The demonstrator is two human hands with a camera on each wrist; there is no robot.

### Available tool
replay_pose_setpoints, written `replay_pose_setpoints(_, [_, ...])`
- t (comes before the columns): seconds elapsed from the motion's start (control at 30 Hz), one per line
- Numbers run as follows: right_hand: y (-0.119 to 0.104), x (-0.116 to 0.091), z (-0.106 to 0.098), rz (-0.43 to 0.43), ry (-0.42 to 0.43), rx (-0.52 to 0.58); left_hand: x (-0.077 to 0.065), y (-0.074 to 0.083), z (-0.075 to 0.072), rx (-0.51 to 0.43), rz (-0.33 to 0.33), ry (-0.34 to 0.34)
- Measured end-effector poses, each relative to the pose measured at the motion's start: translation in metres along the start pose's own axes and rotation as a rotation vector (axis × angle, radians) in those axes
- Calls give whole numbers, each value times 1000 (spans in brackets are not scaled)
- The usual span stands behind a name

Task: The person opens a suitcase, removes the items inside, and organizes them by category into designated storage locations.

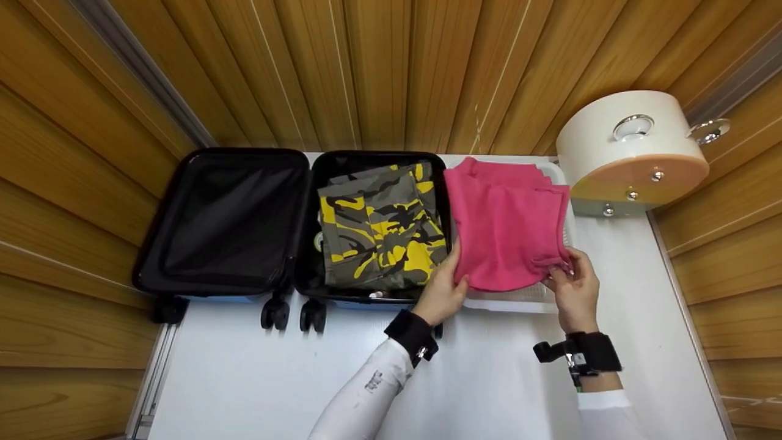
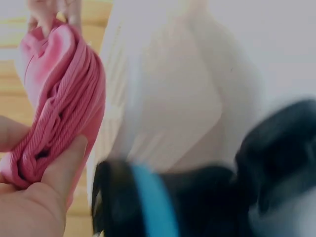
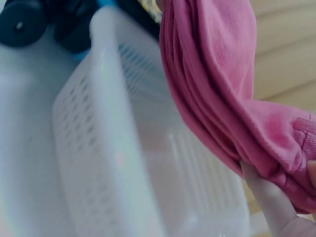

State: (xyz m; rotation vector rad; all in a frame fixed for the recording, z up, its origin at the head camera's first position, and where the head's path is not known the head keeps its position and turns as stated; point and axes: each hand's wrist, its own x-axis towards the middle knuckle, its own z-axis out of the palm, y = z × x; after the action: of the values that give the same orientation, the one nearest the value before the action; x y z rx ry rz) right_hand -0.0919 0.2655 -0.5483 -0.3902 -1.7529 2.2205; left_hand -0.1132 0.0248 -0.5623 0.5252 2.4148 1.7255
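Observation:
A folded pink garment (image 1: pixel 510 229) in several layers is held up over the white basket (image 1: pixel 519 304). My left hand (image 1: pixel 445 287) grips its near left corner, thumb on one side and fingers on the other, as the left wrist view shows. At the near right corner my right hand (image 1: pixel 573 287) pinches the cloth. In the right wrist view the stacked layers of the pink garment (image 3: pixel 212 89) hang above the perforated basket (image 3: pixel 108 123). A folded camouflage garment (image 1: pixel 382 232) in grey, black and yellow lies in the suitcase's right half, just left of my left hand.
The open suitcase's other half (image 1: pixel 229 229), lined in black, lies flat at the left with its wheels (image 1: pixel 275 311) toward me. A cream rounded box (image 1: pixel 629 140) with metal handles stands back right. Wood-look panels (image 1: pixel 379 73) wall the white table (image 1: pixel 275 379).

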Motion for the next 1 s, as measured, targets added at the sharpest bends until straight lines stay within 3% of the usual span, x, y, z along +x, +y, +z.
replay_pose_setpoints(0.2, [11, 6, -18, 81, 60, -47, 9, -1, 32, 158, 11, -23])
replay_pose_setpoints(0.33, [19, 15, -23, 183, 56, -162, 11, -5, 47, 383, 25, -23])
replay_pose_setpoints(0.47, [23, 25, -19, 288, -55, -422, 8, -11, 59, 657, 83, 2])
replay_pose_setpoints(0.53, [22, 26, -15, 261, -105, -602, 5, -13, 63, 778, 127, 17])
replay_pose_setpoints(0.63, [21, 20, -8, 141, -131, -923, 1, -14, 67, 963, 173, 2])
replay_pose_setpoints(0.73, [24, 10, -2, 37, -202, -1227, -3, -11, 69, 1146, 159, -71])
replay_pose_setpoints(0.8, [29, 4, 1, 32, -295, -1367, -4, -8, 70, 1253, 121, -151])
replay_pose_setpoints(0.9, [37, 2, 2, 89, -440, -1494, -4, -6, 72, 1347, 70, -282])
replay_pose_setpoints(1.0, [41, 7, 3, 139, -547, -1540, -3, -6, 72, 1389, 62, -359])
